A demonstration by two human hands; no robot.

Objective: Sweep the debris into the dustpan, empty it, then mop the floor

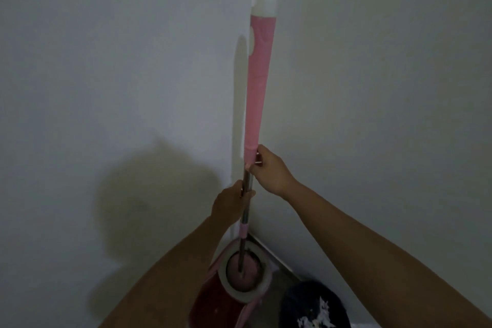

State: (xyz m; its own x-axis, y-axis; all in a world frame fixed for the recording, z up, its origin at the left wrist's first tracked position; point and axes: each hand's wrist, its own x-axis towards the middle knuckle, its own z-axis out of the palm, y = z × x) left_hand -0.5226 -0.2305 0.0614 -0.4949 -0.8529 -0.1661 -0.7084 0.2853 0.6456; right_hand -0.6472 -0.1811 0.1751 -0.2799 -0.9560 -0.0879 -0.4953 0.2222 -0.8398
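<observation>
A spin mop stands upright in the room corner, with a long pink grip (259, 82) and a white loop cap on top. My right hand (269, 168) is closed around the bottom end of the pink grip. Just below it, my left hand (233, 201) grips the metal pole (243, 226). The pink mop head (243, 271) sits inside the white-rimmed spinner basket of the pink mop bucket (237, 293) on the floor.
White walls meet in a corner right behind the mop. A dark bin (314, 306) holding white scraps of debris stands on the floor to the right of the bucket. A dark strip of floor runs along the right wall.
</observation>
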